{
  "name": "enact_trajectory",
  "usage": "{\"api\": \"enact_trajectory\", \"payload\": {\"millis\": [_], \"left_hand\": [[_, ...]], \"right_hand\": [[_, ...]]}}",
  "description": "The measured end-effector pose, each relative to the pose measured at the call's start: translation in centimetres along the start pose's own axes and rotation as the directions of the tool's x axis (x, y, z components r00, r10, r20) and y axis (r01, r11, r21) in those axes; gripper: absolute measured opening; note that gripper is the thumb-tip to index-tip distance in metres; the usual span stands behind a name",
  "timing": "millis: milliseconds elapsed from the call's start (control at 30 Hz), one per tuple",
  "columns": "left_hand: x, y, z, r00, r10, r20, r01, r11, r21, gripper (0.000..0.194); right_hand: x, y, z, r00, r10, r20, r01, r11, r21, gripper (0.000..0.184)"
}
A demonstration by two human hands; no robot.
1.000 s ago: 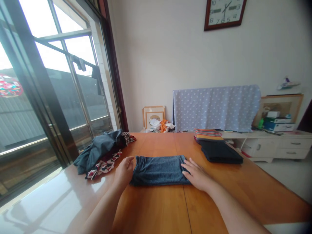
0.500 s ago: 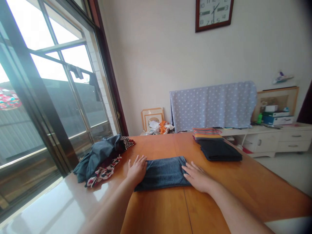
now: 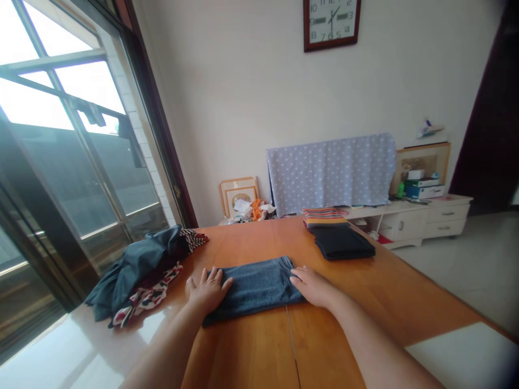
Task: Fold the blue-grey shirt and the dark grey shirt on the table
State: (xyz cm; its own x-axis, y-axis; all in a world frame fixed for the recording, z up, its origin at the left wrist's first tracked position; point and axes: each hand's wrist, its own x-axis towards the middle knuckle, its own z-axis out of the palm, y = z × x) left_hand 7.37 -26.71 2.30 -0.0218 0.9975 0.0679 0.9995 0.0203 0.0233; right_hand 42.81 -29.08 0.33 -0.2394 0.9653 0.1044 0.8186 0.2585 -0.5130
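I'm watching a folded blue denim garment [image 3: 253, 289] lying flat in a neat band on the wooden table [image 3: 243, 356], toward the near side. My left hand [image 3: 207, 292] is resting open, its fingertips [image 3: 219, 282] touching the garment's left end. My right hand [image 3: 314, 286] is lying open on the right end, not gripping. A heap of dark and patterned clothes [image 3: 138, 275] is sitting just left; a folded black cloth [image 3: 343, 243] is lying beyond on the right, with bare tabletop showing between them.
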Motion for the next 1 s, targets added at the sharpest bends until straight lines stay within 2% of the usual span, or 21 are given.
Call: {"api": "enact_trajectory", "payload": {"millis": [100, 200, 333, 433, 567, 667, 733, 867, 1000], "left_hand": [[0.5, 2.7, -0.9, 0.994, 0.068, -0.090, -0.069, 0.998, -0.008, 0.068], [0.7, 7.1, -1.6, 0.976, 0.181, -0.125, -0.190, 0.979, -0.067, 0.062], [0.2, 13.2, -1.1, 0.939, 0.327, -0.108, -0.339, 0.932, -0.128, 0.064], [-0.5, 16.1, 0.5, 0.917, 0.398, -0.022, -0.397, 0.904, -0.160, 0.074], [-0.9, 17.1, 2.0, 0.911, 0.412, 0.037, -0.402, 0.904, -0.147, 0.079], [-1.2, 17.2, 1.5, 0.916, 0.397, 0.048, -0.388, 0.912, -0.135, 0.077], [-1.6, 17.5, 0.5, 0.909, 0.417, -0.020, -0.416, 0.900, -0.134, 0.070], [-3.6, 18.7, -1.2, 0.850, 0.491, -0.189, -0.519, 0.842, -0.147, 0.047], [-5.5, 19.6, -1.5, 0.833, 0.532, -0.151, -0.551, 0.821, -0.150, 0.036]], "right_hand": [[0.2, 0.0, -0.8, 0.994, 0.034, -0.102, -0.031, 0.999, 0.028, 0.040], [0.2, 0.1, -1.1, 0.988, 0.085, -0.130, -0.083, 0.996, 0.022, 0.032], [0.4, 0.5, -1.1, 0.980, 0.118, -0.163, -0.117, 0.993, 0.014, 0.029], [0.6, 0.7, -1.2, 0.971, 0.143, -0.191, -0.142, 0.990, 0.019, 0.029], [0.6, 0.9, -1.6, 0.959, 0.177, -0.221, -0.173, 0.984, 0.041, 0.029], [0.6, 0.9, -1.9, 0.950, 0.197, -0.242, -0.186, 0.980, 0.067, 0.028], [0.5, 0.8, -2.1, 0.944, 0.212, -0.251, -0.196, 0.977, 0.090, 0.026], [0.4, 1.0, -2.4, 0.927, 0.253, -0.276, -0.218, 0.964, 0.152, 0.023], [0.5, 1.3, -2.5, 0.909, 0.302, -0.286, -0.236, 0.941, 0.243, 0.022]]}}
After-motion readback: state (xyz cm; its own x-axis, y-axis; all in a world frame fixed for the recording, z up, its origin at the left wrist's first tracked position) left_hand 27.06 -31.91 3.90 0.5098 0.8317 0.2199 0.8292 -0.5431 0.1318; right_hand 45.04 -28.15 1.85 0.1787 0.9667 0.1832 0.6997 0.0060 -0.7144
